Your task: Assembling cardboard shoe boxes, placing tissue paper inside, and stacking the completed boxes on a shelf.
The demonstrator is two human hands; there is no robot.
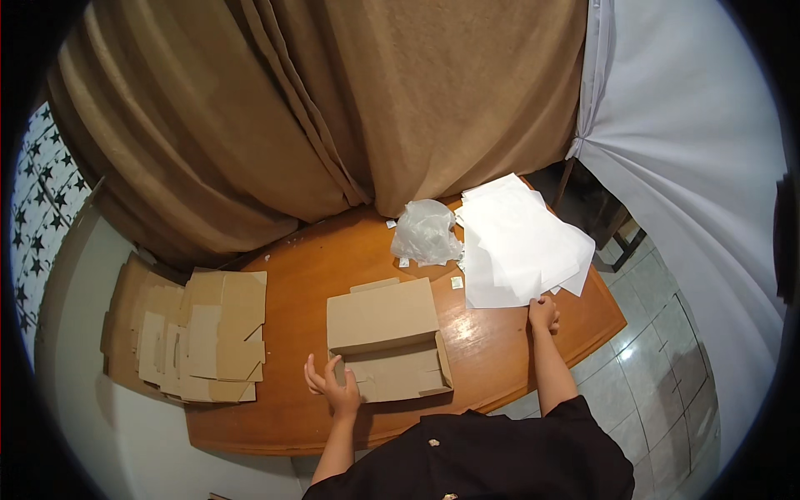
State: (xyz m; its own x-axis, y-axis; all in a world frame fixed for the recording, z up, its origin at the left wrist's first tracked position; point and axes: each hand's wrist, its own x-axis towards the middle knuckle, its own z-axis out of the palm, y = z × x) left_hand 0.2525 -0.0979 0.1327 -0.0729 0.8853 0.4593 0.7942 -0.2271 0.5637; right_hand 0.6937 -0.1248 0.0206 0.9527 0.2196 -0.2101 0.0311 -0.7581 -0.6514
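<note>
An open cardboard box (392, 379) lies in front of me on the table, its lid (382, 315) raised on the far side. Its inside shows bare brown cardboard. My left hand (332, 385) is beside the box's left wall, fingers spread and curved; whether a fingertip touches the wall I cannot tell. To the right, my right hand (544, 315) pinches the near edge of a white sheet of paper (508, 279). That sheet belongs to a loose, fanned pile of white paper (521, 225) at the table's right end.
Flattened cardboard boxes (204, 333) are stacked at the left end of the wooden table (308, 267). A crumpled clear plastic bag (425, 233) sits beside the paper, with small packets (457, 283) around it. Brown curtains (467, 92) hang along the table's far edge.
</note>
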